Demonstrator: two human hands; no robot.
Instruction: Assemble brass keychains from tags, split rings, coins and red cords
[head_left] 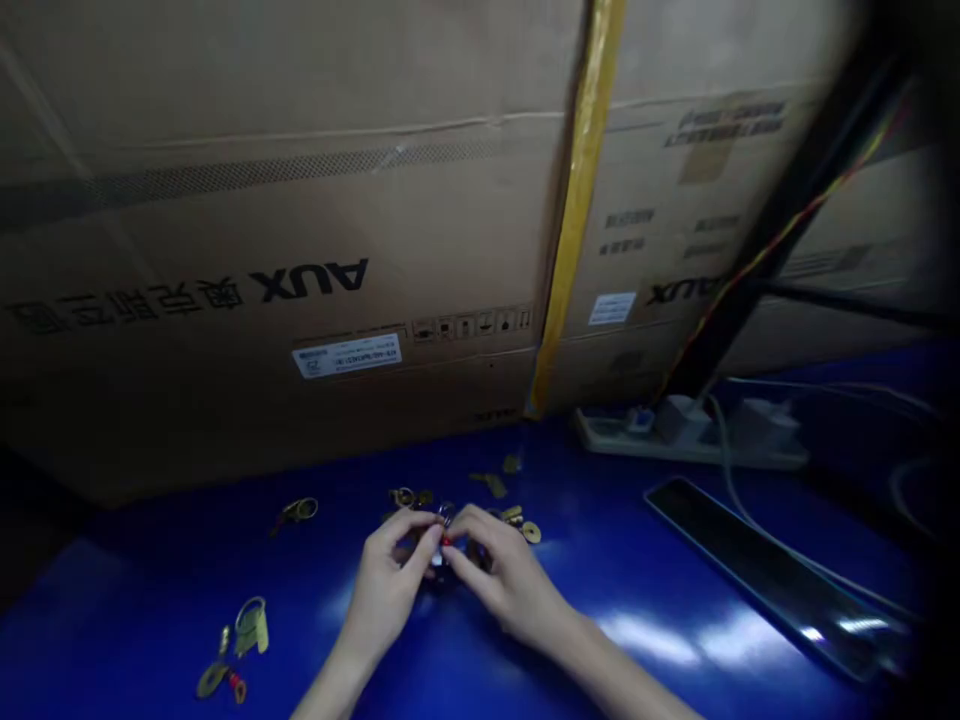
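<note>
Both hands meet on the blue surface [675, 560], well to the left of the white power strip [690, 437] and nearer the camera than it. The left hand [390, 585] and the right hand [502, 575] have thumb and forefinger tips pressed together from either side onto a small red-tipped part [445, 541], pinched narrowly between them. The other fingers curl loosely. The part is too small and blurred to tell more than a red spot and a bit of grey metal.

Brass ring terminals [409, 497] lie scattered just beyond the fingertips, on the side toward the power strip's level, with a few more [525, 527] touching or just beside the right hand's knuckles. A single terminal [300, 510] lies farther left of the power strip, apart from the rest. A small group of brass pieces [251, 628], one with a red sleeve [238, 688], sits farthest from the power strip at the lower left.

Just in front of the power strip lies a long dark flat bar [765, 572]. Behind the strip stand large cardboard boxes [262, 250] bound by a yellow strap [577, 200].
</note>
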